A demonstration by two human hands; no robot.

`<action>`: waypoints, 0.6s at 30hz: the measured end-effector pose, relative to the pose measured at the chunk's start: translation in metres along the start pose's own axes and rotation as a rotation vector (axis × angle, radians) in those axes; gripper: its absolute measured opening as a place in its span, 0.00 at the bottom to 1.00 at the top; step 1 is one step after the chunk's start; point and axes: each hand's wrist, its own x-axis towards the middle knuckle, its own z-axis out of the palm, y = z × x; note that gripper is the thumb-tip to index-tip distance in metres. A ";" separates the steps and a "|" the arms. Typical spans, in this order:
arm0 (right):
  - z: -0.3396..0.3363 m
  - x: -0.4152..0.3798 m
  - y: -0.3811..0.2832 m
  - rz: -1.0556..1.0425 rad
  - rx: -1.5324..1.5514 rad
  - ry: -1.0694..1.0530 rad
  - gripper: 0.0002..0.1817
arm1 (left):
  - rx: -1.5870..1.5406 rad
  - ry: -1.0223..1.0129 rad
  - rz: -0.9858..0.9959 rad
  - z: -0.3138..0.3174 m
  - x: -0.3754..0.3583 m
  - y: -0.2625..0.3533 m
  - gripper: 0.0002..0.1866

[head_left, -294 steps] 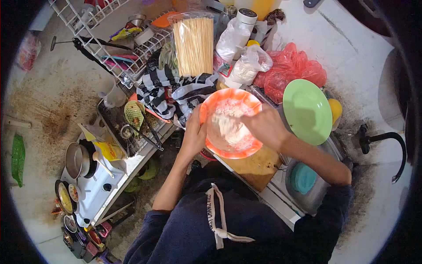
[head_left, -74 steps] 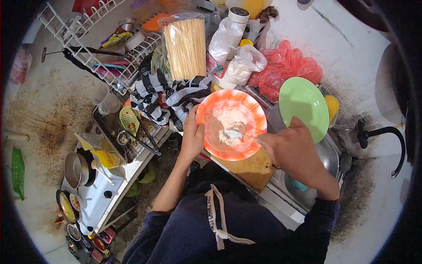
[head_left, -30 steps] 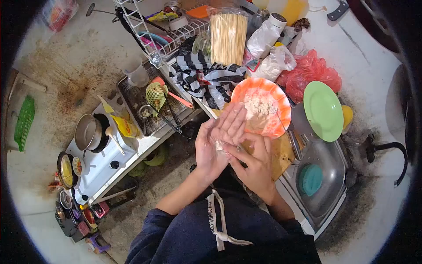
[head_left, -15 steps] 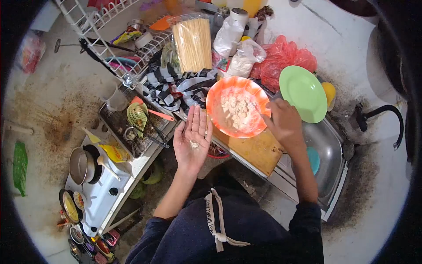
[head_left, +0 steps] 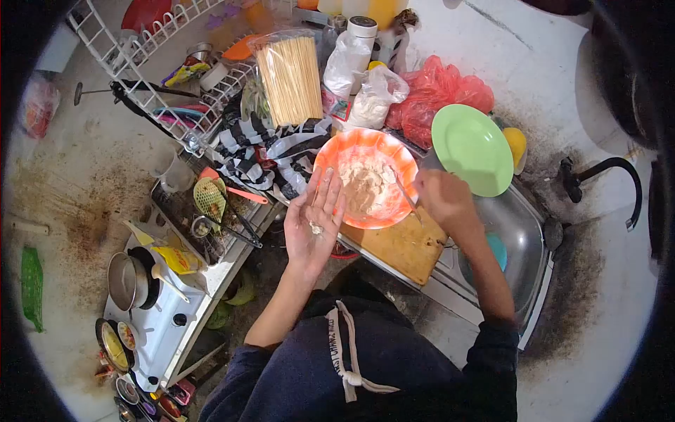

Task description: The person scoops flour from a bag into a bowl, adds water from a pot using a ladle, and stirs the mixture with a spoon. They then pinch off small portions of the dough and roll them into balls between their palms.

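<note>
While the stove [head_left: 160,320] stands at the left with a pan [head_left: 125,281] on it, the work is nearer to the middle. Between them there is a tray, and over it lies a yellow slotted spatula [head_left: 209,197].

Next comes the left hand [head_left: 308,238], which is spread with the palm upward and grips nothing; on the palm rests a small pale lump [head_left: 316,228]. Its fingers reach in front of the left rim of the orange bowl [head_left: 409,162], but I cannot tell if they touch it. The bowl stands in the centre, at the far part of the wooden board [head_left: 404,246], and inside it is a crumbly, floury mixture [head_left: 367,184]. A thin handle [head_left: 408,198] leans over the right side of its rim.

Just to the right of this handle is the right hand [head_left: 450,202]. It is blurred, so I cannot tell whether its fingers are closed on something. Farther right are the green plate [head_left: 472,144] and, nearer to the person, the sink [head_left: 520,225].

In my judgement, it is good to hold the palm level and close to the bowl, so that loose crumbs would fall inside. The lump seems dry and fragile; probably it asks for gentle, even pressing. The bowl looks unsupported by either hand, therefore any stirring should be careful.
</note>
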 end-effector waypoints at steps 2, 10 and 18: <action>0.006 0.004 -0.010 0.087 -0.029 -0.180 0.09 | 0.007 0.017 -0.010 -0.001 0.001 -0.002 0.25; 0.020 0.018 -0.003 -0.055 0.018 -0.323 0.12 | -0.009 -0.009 -0.060 -0.004 0.004 -0.006 0.23; -0.019 -0.024 -0.004 -0.071 0.407 0.150 0.10 | 0.385 -0.048 0.020 0.009 0.014 -0.009 0.27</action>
